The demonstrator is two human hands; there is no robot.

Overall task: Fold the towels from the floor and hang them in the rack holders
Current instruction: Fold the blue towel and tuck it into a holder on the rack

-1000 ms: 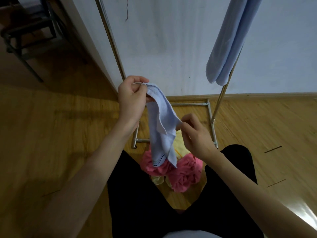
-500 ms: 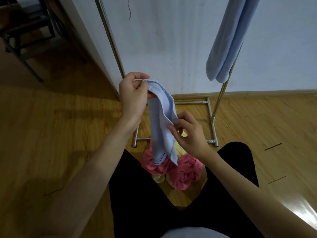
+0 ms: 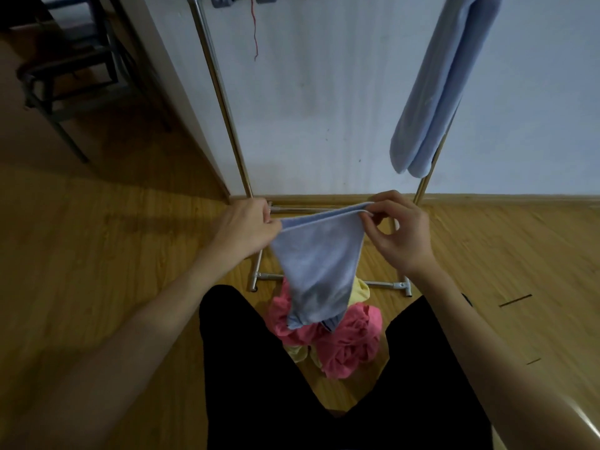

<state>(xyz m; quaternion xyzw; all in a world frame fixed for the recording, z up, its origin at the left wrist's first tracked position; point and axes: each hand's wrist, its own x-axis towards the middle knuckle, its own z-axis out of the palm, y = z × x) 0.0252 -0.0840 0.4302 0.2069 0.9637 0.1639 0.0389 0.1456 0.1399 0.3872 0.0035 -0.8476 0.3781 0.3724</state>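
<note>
Two hands, the left hand [image 3: 248,227] at nine o'clock and the right hand [image 3: 401,233] at three, have their fingers pinched on the top corners of a blue towel [image 3: 319,267] stretched between them, hanging above pink towels [image 3: 349,339] on the floor [image 3: 97,254].

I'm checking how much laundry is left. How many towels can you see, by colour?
Blue: 2, one held by the left hand and right hand, one hanging on the rack
Pink: at least 1, in the crumpled floor pile; exact count unclear
Yellow: at least 1, partly hidden
Total: at least 4
</note>
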